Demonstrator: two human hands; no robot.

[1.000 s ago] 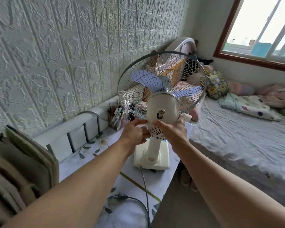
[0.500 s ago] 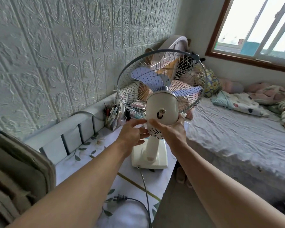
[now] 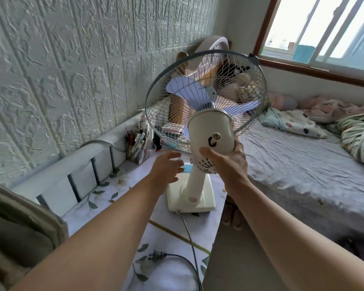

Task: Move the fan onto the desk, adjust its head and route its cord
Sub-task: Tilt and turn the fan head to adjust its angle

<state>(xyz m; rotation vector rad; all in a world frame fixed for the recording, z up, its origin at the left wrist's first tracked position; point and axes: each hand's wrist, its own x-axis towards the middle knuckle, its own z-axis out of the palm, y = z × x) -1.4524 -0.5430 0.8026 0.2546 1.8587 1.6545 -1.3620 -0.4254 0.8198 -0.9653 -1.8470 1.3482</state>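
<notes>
A cream table fan (image 3: 211,131) with pale blue blades and a wire cage stands on the desk (image 3: 122,185), its square base near the desk's right edge. The head is tilted back and turned to the right. My right hand (image 3: 229,162) grips the underside of the motor housing. My left hand (image 3: 168,166) hovers just left of the fan's neck, fingers apart, touching nothing. The grey cord (image 3: 189,234) runs from the base toward me, loops, and ends in a plug (image 3: 156,255) lying on the desk.
A pen holder (image 3: 137,143) stands at the desk's back left by a white metal rail (image 3: 76,162). A bed (image 3: 303,164) with bedding lies right of the desk, slippers (image 3: 232,216) in the gap. A padded chair back (image 3: 23,227) is at left.
My left hand has let go of the fan's housing and pulled away to the left. The fan head has tilted back and swung to the right under my right hand.
</notes>
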